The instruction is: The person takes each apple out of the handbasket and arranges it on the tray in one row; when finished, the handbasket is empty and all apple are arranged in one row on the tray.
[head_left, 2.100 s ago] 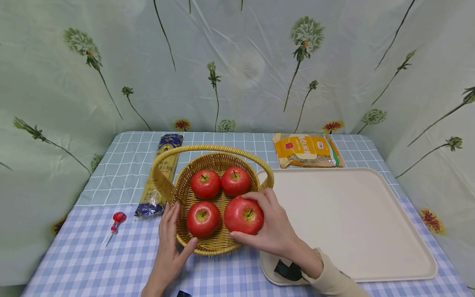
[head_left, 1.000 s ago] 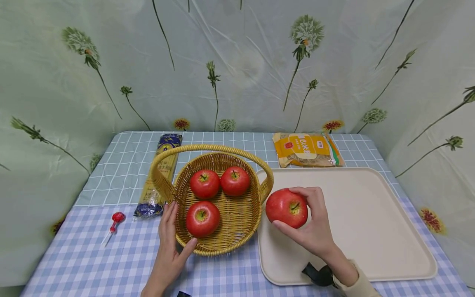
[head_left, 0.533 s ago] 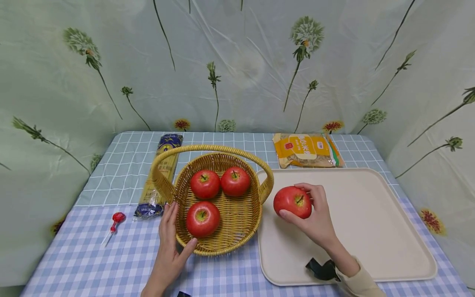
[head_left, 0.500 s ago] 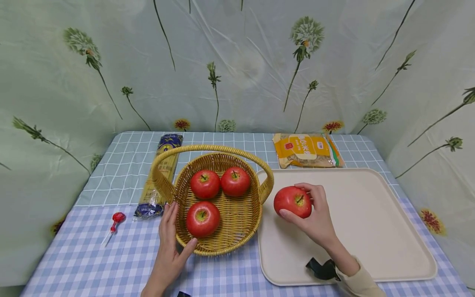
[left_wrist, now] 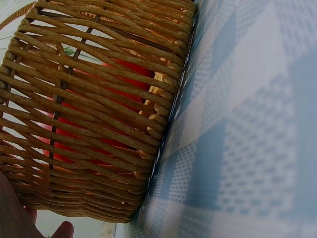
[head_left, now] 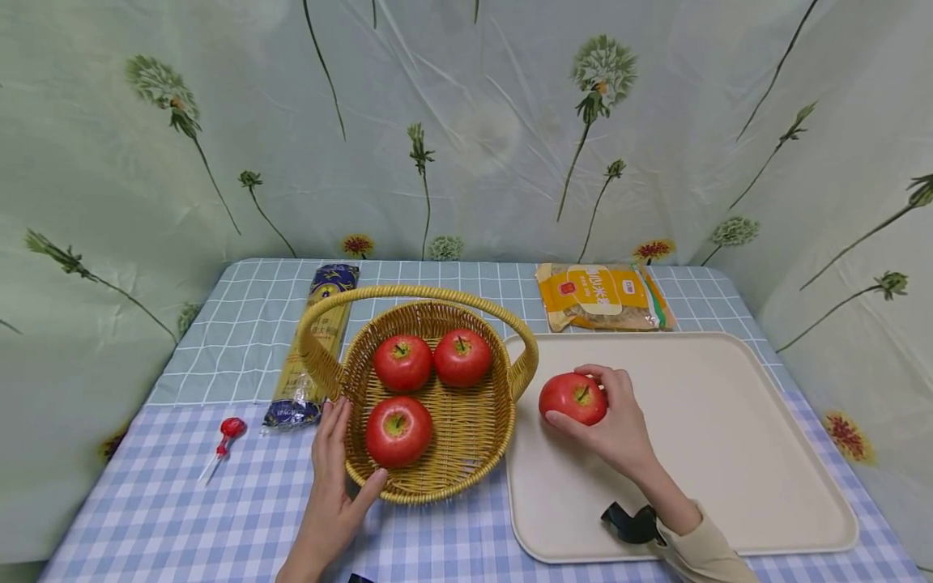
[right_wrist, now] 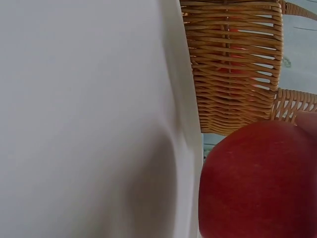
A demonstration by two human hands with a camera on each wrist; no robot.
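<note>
Apples [head_left: 398, 431], three of them, sit inside the wicker basket [head_left: 470, 437].

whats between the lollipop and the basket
In the head view, the near end of the gold pack and the left hand lie between the lollipop and the basket.

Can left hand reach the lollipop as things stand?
Likely yes: the left hand rests against the basket, and nothing visible blocks its way left to the lollipop on the cloth.
</note>
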